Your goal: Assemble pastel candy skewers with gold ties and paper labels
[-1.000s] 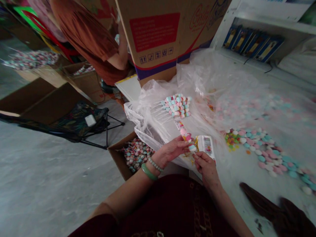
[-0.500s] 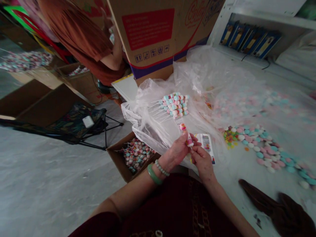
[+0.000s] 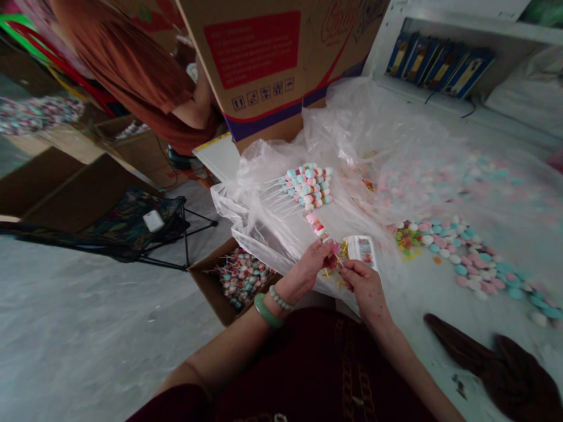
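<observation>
My left hand [image 3: 314, 262] is closed around a wrapped marshmallow skewer [image 3: 315, 223], its pink and white candies pointing away from me. Close beside it, my right hand [image 3: 364, 282] pinches the skewer's thin stick at the lower end. Gold twist ties [image 3: 342, 252] lie just past my fingers, partly hidden by them. A pile of marshmallow skewers [image 3: 309, 186] rests beyond my hands on clear plastic, sticks toward the left. Next to the ties is a stack of printed wrappers [image 3: 366, 249].
Loose marshmallows [image 3: 472, 264] and small gummy candies [image 3: 408, 240] spread across the table at right, with a brown cloth [image 3: 505, 369] nearer me. Below the left edge, a carton [image 3: 206, 293] holds finished skewers. A big cardboard box [image 3: 259, 70] stands behind; a co-worker [image 3: 127, 64] sits beyond.
My left hand has shifted slightly left and down along the skewer, uncovering gold twist ties. The skewer's candy end now tips further left. My right hand stays at the stick.
</observation>
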Available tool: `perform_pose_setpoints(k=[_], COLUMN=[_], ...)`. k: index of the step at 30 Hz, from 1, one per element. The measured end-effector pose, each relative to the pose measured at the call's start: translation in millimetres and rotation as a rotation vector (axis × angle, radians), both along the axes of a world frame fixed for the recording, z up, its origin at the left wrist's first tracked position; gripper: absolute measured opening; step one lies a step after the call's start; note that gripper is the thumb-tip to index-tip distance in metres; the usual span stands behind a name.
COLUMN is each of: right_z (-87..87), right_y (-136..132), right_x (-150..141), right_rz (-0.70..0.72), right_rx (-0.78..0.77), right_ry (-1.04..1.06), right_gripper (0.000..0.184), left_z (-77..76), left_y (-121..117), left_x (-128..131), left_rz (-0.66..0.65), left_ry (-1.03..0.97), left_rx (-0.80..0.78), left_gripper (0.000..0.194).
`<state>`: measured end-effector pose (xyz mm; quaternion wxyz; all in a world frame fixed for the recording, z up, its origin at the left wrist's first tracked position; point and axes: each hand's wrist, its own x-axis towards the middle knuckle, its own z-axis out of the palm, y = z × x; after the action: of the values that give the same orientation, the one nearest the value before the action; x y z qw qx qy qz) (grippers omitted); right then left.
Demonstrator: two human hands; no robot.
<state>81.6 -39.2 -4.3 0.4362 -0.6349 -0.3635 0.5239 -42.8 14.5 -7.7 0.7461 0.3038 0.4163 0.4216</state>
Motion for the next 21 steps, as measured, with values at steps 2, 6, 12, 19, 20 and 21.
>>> perform_pose_setpoints(k=[2,6,12,19,20,21], right_z=[0.9,1.1,-2.1,-3.0,-2.1,-1.1], right_y=[0,2,5,1,0,-2], right_x=[0,-1,6,2,-3,-7], right_rz=[0.03,0.023,0.13,0.26,0.264,0.265], right_rx=[0.025,0.126,0.32,0.443,0.459,0.486], right_ry=[-0.079,-0.312,-0.479,-0.542,-0.608,-0.702], right_gripper=[0.018,0.029,0.031,0.025,0.024,0.024], left_z=[1.3,1.4,4.2,0.9,-2.4,-5.8], left_y=[-1,-7,-10,-7,-6,-6], left_x=[1,8,8,0,2,5], left_rz=[-0.026,-0.093,-0.216,-0.048,0.017,0.076], left_ry=[-0.004,-0.198,-0.226,-0.204,-0.165,-0.14], left_rx=[-0.011,-0.181,-0.208,-0.188,-0.209,-0.244], left_gripper=[0.029,0.026,0.019,0.032,0.032,0.032])
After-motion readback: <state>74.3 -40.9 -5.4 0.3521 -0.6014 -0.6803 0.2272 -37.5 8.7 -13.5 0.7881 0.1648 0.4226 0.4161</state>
